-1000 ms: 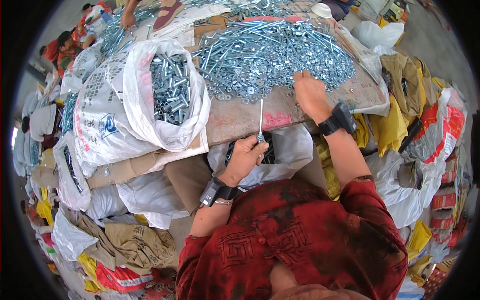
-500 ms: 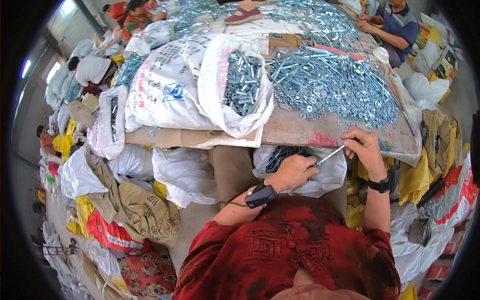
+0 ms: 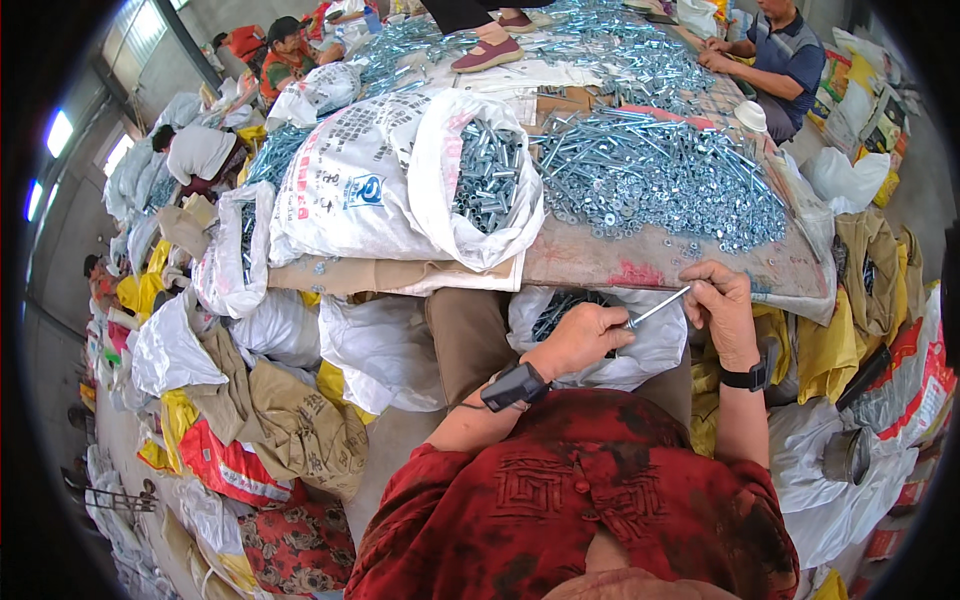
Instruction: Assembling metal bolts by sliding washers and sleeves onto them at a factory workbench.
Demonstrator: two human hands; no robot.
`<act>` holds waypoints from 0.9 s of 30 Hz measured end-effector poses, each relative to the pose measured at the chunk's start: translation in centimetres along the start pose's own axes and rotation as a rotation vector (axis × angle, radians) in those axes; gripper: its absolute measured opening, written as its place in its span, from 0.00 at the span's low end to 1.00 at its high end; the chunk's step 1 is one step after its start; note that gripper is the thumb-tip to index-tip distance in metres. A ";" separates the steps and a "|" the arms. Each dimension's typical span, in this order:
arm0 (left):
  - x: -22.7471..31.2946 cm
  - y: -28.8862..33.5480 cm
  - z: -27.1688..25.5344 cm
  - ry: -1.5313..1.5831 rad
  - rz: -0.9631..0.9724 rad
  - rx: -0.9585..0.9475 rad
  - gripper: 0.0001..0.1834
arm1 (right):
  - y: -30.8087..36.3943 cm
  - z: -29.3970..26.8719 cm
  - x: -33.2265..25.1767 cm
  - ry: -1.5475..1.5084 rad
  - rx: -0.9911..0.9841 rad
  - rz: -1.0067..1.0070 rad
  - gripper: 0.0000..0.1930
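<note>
A long silvery bolt (image 3: 660,305) slants between my two hands, just off the table's near edge. My left hand (image 3: 585,336) pinches its lower end, where a nut or washer seems to sit, partly hidden by the fingers. At the upper end, the curled fingers of my right hand (image 3: 719,300) close on the bolt's tip. Beneath the hands, an open white sack (image 3: 655,362) has dark metal pieces inside. Beyond them, a heap of loose bolts, washers and nuts (image 3: 650,180) covers the tabletop (image 3: 580,262).
A large white sack (image 3: 345,215) full of metal sleeves lies open on the table, left of the heap. A person's shoe (image 3: 488,55) rests on the table farther back. Another person (image 3: 785,65) works at the far right. Sacks (image 3: 305,420) crowd the floor on both sides.
The view has tipped slightly upward, so more of the person standing on the table shows. Both hands keep their hold on the bolt, with only a slight shift of the fingers.
</note>
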State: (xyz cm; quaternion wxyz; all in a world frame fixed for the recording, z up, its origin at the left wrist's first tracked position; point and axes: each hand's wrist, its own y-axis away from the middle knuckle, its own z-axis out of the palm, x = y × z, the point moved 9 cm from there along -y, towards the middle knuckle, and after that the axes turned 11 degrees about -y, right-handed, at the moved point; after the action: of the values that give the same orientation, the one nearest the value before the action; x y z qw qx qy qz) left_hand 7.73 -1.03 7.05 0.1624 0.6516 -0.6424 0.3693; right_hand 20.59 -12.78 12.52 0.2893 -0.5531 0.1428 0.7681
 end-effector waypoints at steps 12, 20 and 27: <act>0.5 0.2 2.4 0.655 -0.152 -0.287 0.10 | 0.5 4.0 4.5 0.105 -0.318 -0.007 0.13; -0.1 0.1 -3.4 0.069 -0.068 0.422 0.09 | -1.4 8.0 5.0 0.034 -0.245 -0.218 0.31; -4.7 0.6 -4.2 0.287 -0.255 0.418 0.11 | -1.9 7.9 4.5 -0.082 -0.034 -0.145 0.29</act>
State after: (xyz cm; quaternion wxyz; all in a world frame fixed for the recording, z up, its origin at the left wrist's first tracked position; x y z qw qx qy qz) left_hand 6.50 5.18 6.45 0.1592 0.6876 -0.4356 0.5587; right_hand 14.73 -5.74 11.29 0.3401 -0.5350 0.0774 0.7695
